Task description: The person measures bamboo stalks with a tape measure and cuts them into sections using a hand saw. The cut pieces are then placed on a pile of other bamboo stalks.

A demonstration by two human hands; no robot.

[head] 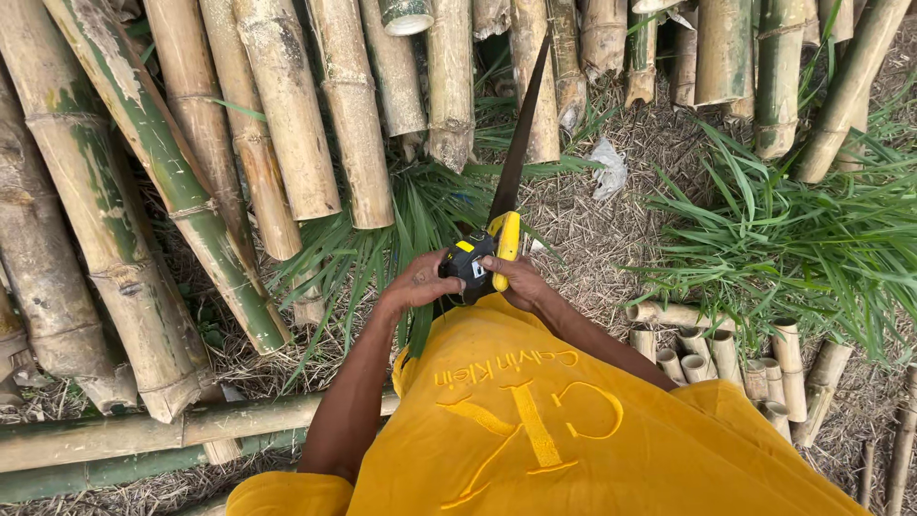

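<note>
Close to my chest, both hands hold a hand saw. My right hand grips its yellow and black handle, and the long dark blade points up and away from me over the bamboo. My left hand holds a small black and yellow tool against the saw's handle; I cannot tell what kind of tool it is. My yellow shirt fills the bottom of the view.
Thick bamboo poles lie side by side across the left and top. Several short cut bamboo pieces are stacked at the right. Long grass grows on the right, and dry straw covers the ground. Two thin poles cross at lower left.
</note>
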